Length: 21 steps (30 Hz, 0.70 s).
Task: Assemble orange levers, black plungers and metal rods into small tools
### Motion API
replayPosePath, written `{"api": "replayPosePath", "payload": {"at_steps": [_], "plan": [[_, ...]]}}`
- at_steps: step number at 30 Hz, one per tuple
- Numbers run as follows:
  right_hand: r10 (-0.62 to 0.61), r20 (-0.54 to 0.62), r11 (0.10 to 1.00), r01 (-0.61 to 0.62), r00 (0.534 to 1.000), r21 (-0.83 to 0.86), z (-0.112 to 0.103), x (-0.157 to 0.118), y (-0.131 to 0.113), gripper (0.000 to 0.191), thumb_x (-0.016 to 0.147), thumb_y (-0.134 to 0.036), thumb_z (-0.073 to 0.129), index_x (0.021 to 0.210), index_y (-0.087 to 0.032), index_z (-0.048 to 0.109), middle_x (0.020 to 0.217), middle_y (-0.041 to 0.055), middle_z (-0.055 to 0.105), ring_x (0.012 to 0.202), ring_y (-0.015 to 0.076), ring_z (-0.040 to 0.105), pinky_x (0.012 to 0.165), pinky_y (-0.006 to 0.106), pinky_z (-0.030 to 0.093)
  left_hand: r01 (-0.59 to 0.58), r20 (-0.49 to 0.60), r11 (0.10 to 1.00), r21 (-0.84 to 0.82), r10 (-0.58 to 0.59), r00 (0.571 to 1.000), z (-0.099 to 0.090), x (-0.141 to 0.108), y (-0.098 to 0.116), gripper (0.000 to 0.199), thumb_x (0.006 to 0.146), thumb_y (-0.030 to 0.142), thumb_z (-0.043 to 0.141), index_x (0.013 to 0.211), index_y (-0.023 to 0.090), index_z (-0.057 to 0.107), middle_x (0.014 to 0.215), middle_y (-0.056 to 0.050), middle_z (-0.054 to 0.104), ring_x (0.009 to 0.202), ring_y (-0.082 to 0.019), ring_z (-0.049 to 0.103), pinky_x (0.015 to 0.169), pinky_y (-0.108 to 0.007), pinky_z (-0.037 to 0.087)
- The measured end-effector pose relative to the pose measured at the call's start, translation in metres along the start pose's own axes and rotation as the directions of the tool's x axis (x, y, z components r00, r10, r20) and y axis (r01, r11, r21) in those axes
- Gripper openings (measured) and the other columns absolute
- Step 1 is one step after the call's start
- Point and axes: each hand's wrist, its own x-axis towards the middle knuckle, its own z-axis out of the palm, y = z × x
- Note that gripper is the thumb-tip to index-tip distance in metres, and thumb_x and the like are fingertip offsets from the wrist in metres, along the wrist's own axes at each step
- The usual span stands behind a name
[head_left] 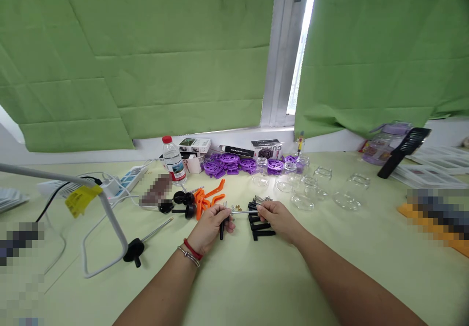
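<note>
Left hand [211, 223], right hand [280, 220]: both grips pinching thin silver metal rod [242, 212]. Black plastic L-shaped parts [261, 227] beside right hand.

Red-capped bottle [176, 165] below green curtains [183, 47], black comb [405, 151] near a purple-lidded jug [381, 144].

Near tabletop [234, 287] allows passage; transparent cups [308, 187] obstruct the right rear.

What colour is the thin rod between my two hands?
The rod is silver-grey, shown in the head view.
</note>
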Motion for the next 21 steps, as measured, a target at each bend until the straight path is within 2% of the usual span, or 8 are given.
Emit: {"api": "replayPosePath", "payload": {"at_steps": [4,10,15,21], "plan": [[-0.010,-0.029,1.000,0.010,1.000,-0.003,-0.0004,-0.0002,-0.0005,0.042,0.080,-0.055,0.049,0.064,-0.017,0.056,0.058,-0.0016,0.051,0.053,0.0109,0.039,0.054,0.026,0.032,-0.005,0.000,1.000,0.001,0.005,1.000,-0.0013,-0.0003,0.0034,0.028,0.073,0.038,0.068,0.076,0.015,0.053,0.072,-0.003,0.061,0.056,-0.012,0.060,0.056,-0.026,0.049],[-0.054,-0.069,0.986,0.065,0.996,0.154,0.0013,0.0012,-0.0007,0.035,0.070,-0.047,0.064,0.088,-0.017,0.060,0.078,0.0024,0.059,0.074,0.0155,0.053,0.068,0.028,0.042,0.001,-0.054,1.000,0.003,0.000,0.999,-0.0036,-0.0017,0.0084,0.028,0.071,0.038,0.069,0.077,0.016,0.054,0.072,-0.002,0.061,0.057,-0.012,0.060,0.057,-0.027,0.050],[-0.102,-0.071,0.987,0.110,0.992,0.117,0.0015,0.0021,0.0002,0.022,0.071,-0.038,0.062,0.077,-0.017,0.058,0.071,-0.0002,0.055,0.068,0.0132,0.048,0.064,0.027,0.039,-0.002,-0.018,1.000,0.008,0.003,1.000,-0.0029,-0.0012,0.0059,0.025,0.074,0.037,0.066,0.076,0.016,0.054,0.072,-0.002,0.061,0.057,-0.012,0.060,0.058,-0.027,0.049],[-0.082,-0.051,0.992,0.086,0.995,0.094,0.0003,0.0017,0.0015,0.020,0.072,-0.037,0.058,0.074,-0.018,0.057,0.067,-0.0019,0.052,0.063,0.0123,0.044,0.060,0.026,0.035,-0.003,-0.010,1.000,0.011,0.004,1.000,-0.0025,-0.0006,0.0044,0.026,0.074,0.037,0.067,0.077,0.015,0.054,0.072,-0.003,0.062,0.057,-0.012,0.060,0.058,-0.027,0.048]]}}
